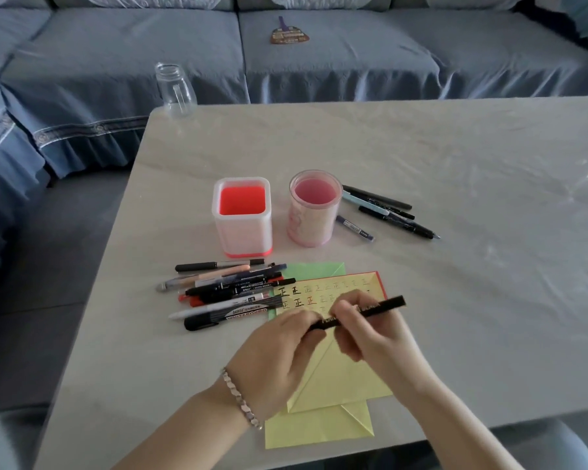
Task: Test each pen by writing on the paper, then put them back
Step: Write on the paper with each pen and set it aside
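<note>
Both hands meet over the yellow paper point(340, 378) at the near edge of the surface point(455, 164): the left hand point(279, 347) has its grip pinched on the near end of a black pen point(384, 305), and the right hand point(367, 337) has its grip curled round the middle, the far end pointing toward 2 o'clock. At 10 o'clock from the hands lies a heap of pens point(228, 293). At 12 o'clock stand a square holder point(241, 222) and a round holder point(314, 208), with a few more pens point(387, 208) at the round one's 3 o'clock.
</note>
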Tool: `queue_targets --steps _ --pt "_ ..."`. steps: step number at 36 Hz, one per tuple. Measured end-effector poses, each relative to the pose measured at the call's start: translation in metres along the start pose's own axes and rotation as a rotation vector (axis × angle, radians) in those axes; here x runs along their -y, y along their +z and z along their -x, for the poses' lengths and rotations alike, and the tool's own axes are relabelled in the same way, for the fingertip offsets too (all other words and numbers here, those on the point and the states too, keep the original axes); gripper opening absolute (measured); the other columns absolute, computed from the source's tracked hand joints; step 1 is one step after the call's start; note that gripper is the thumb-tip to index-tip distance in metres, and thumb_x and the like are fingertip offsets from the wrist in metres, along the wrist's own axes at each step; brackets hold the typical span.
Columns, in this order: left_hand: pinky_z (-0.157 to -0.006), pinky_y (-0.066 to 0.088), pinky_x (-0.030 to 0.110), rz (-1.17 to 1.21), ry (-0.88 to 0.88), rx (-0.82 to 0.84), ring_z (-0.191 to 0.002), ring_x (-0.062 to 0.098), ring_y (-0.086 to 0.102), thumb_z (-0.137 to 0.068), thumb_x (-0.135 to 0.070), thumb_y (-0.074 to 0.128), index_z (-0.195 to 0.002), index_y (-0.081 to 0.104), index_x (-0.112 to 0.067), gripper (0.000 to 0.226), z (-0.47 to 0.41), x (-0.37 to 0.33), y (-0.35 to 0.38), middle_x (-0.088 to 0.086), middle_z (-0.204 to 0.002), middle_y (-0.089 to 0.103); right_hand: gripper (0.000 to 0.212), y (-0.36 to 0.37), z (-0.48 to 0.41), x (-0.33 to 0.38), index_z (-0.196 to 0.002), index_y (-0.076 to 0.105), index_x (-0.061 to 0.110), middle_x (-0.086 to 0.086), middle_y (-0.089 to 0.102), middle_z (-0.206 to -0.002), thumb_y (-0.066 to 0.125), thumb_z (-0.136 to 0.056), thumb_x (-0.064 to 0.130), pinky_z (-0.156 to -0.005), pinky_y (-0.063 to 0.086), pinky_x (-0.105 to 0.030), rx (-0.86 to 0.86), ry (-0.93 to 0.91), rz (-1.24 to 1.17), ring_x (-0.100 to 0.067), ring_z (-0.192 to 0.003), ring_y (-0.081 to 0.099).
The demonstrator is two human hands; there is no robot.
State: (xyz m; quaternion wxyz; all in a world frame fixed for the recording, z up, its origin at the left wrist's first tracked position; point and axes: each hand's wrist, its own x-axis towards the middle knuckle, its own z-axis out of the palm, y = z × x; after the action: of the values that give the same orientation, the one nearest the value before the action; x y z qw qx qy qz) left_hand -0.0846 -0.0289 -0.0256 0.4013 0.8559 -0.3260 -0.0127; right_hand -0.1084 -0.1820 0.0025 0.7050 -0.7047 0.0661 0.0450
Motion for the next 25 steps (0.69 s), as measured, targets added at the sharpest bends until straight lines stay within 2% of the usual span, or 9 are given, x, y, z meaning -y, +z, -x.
queue_targets --steps 2,6,11,15,18,20,22,24,25 --pt "-0.058 0.034 0.002 0.034 0.005 0.041 -0.062 -0.007 0.047 -0.093 -0.034 0.034 -0.092 0.058 -0.022 0.027 0.002 -0.006 -0.003 -0.023 -0.072 0.055 0.029 0.013 0.0 -0.004 -0.062 0.047 0.009 0.003 0.043 -0.039 0.053 -0.091 0.011 -0.042 0.029 -0.015 -0.048 -0.008 0.001 -0.009 -0.037 0.033" --pt "-0.047 0.026 0.003 0.068 -0.006 0.015 -0.045 -0.007 0.042 -0.093 -0.035 0.037 -0.089 0.055 -0.027 0.02 0.006 -0.007 -0.006 -0.032 -0.06 0.048 0.04 0.024 -0.002 -0.009 -0.054 0.036 0.01 0.003 0.037 -0.036 0.052 -0.089 0.0 -0.039 0.027 -0.016 -0.134 0.002 -0.062 -0.011 -0.035 0.03" --pt "-0.044 0.025 0.006 0.1 0.009 0.048 -0.038 0.003 0.038 -0.092 -0.042 0.037 -0.093 0.05 -0.034 0.016 0.01 -0.002 -0.003 -0.019 -0.045 0.04 0.04 0.021 0.001 -0.012 -0.053 0.036 0.008 0.003 0.038 -0.035 0.053 -0.086 -0.007 -0.038 0.029 -0.017 -0.103 -0.046 -0.042 -0.008 -0.034 0.031" --pt "-0.046 0.028 0.007 0.058 -0.005 0.077 -0.042 -0.001 0.042 -0.091 -0.049 0.033 -0.099 0.051 -0.034 0.025 0.012 0.001 0.0 -0.017 -0.044 0.039 0.038 0.015 0.004 -0.013 -0.054 0.037 0.009 0.004 0.041 -0.035 0.055 -0.086 -0.002 -0.042 0.033 -0.015 -0.071 -0.094 0.003 -0.007 -0.034 0.033" --pt "-0.048 0.033 0.013 -0.025 -0.082 0.07 -0.05 0.001 0.045 -0.089 -0.054 0.022 -0.119 0.047 -0.027 0.047 0.013 0.002 -0.001 -0.012 -0.048 0.036 0.039 0.008 0.003 -0.012 -0.055 0.036 0.008 0.002 0.039 -0.034 0.05 -0.089 -0.005 -0.041 0.031 -0.014 -0.207 -0.068 -0.031 -0.007 -0.032 0.031" --pt "-0.051 0.034 0.014 -0.057 -0.18 0.033 -0.052 0.003 0.043 -0.095 -0.041 0.025 -0.127 0.041 -0.017 0.042 0.016 0.011 0.0 -0.013 -0.057 0.036 0.037 0.0 0.0 -0.012 -0.056 0.036 0.007 0.002 0.038 -0.035 0.048 -0.091 0.0 -0.039 0.029 -0.014 -0.329 -0.059 -0.022 -0.006 -0.032 0.03" --pt "-0.059 0.038 0.012 -0.146 -0.251 0.015 -0.059 0.004 0.041 -0.095 -0.015 0.039 -0.124 0.042 -0.011 0.029 0.02 0.025 0.002 -0.014 -0.069 0.04 0.035 -0.008 -0.002 -0.015 -0.059 0.038 0.007 0.003 0.04 -0.036 0.048 -0.092 0.004 -0.039 0.028 -0.013 -0.397 -0.045 0.017 -0.006 -0.033 0.031" --pt "-0.069 0.049 0.015 -0.271 -0.231 -0.001 -0.07 0.006 0.042 -0.077 0.006 0.063 -0.113 0.044 -0.012 0.044 0.026 0.043 0.008 -0.011 -0.072 0.05 0.03 -0.015 -0.003 -0.021 -0.063 0.042 0.006 0.003 0.042 -0.037 0.048 -0.093 0.007 -0.04 0.029 -0.013 -0.426 -0.025 0.057 -0.006 -0.034 0.034" --pt "-0.07 0.051 0.021 -0.332 -0.211 -0.032 -0.074 0.007 0.042 -0.066 0.008 0.072 -0.107 0.044 -0.012 0.053 0.03 0.05 0.011 -0.009 -0.071 0.056 0.026 -0.018 -0.003 -0.024 -0.067 0.044 0.006 0.003 0.044 -0.038 0.049 -0.093 0.008 -0.04 0.031 -0.013 -0.433 -0.011 0.068 -0.006 -0.035 0.035"
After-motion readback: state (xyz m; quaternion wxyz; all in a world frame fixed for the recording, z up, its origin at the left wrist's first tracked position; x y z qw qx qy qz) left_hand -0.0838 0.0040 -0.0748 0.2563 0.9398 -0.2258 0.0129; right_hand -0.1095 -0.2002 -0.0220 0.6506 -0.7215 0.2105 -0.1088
